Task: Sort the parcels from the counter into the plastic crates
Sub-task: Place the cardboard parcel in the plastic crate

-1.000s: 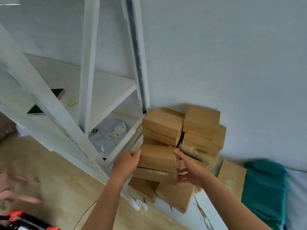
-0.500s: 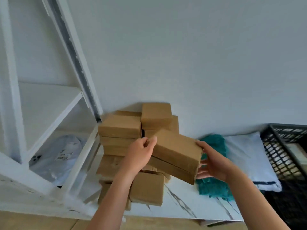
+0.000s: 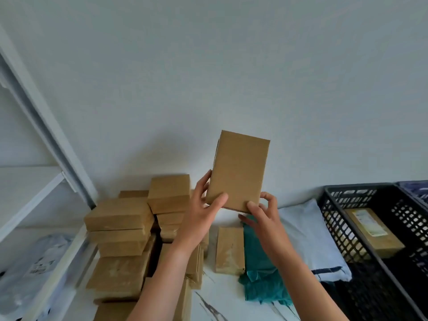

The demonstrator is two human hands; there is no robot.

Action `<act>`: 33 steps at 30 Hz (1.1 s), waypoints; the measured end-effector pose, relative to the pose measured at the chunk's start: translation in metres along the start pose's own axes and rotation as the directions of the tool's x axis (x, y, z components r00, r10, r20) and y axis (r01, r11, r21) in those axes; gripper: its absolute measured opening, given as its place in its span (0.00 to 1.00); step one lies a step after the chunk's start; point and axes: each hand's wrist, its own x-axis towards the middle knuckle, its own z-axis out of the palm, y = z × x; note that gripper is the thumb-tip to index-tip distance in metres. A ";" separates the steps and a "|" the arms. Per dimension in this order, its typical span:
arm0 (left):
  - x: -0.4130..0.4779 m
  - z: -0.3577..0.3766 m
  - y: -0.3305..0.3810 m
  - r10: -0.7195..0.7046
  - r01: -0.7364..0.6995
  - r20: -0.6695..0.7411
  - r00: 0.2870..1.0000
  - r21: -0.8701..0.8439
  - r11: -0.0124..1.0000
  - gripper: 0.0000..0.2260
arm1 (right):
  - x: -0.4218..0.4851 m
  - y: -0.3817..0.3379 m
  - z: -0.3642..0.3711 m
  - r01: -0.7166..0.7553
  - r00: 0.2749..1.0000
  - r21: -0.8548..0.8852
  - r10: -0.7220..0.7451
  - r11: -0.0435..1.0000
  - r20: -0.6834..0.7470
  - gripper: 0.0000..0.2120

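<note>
A brown cardboard parcel [image 3: 239, 170] stands upright in the air above the counter. My left hand [image 3: 203, 212] grips its lower left corner and my right hand [image 3: 262, 213] pinches its lower right corner. A stack of several similar brown parcels [image 3: 120, 230] covers the counter to the left. One more brown parcel [image 3: 229, 250] lies flat below my hands. A black plastic crate [image 3: 335, 228] stands at the right with a labelled brown parcel [image 3: 372, 232] inside.
A teal soft bag [image 3: 261, 281] and a pale blue soft bag [image 3: 308, 237] lie on the white marble counter [image 3: 222, 297] beside the crate. A white shelf unit [image 3: 34, 193] stands at the left, with a grey mailer bag [image 3: 32, 272] on its lower shelf. A second crate [image 3: 414, 189] shows at the far right.
Both hands pulled one parcel out of the stack, lifted it and turned it upright. The view swung right, bringing the black crate into sight.
</note>
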 end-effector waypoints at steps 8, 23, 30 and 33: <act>-0.010 0.022 0.018 0.229 -0.212 -0.042 0.973 0.240 0.947 0.32 | 0.021 -0.019 -0.023 -0.044 0.982 0.395 -0.032 0.918 0.184 0.27; 0.003 -0.004 0.001 -0.141 0.110 -0.034 0.989 -0.465 0.878 0.21 | -0.004 -0.032 0.024 0.274 0.953 -0.283 -0.299 0.919 -0.049 0.26; 0.001 -0.015 0.003 -0.242 0.152 -0.146 0.959 -0.454 0.878 0.25 | -0.019 -0.039 0.036 0.326 0.938 -0.482 -0.340 0.813 0.061 0.34; -0.003 -0.018 0.015 -0.130 0.041 -0.230 0.965 -0.355 0.934 0.27 | -0.023 -0.051 0.030 0.356 0.925 -0.479 -0.376 0.803 0.057 0.27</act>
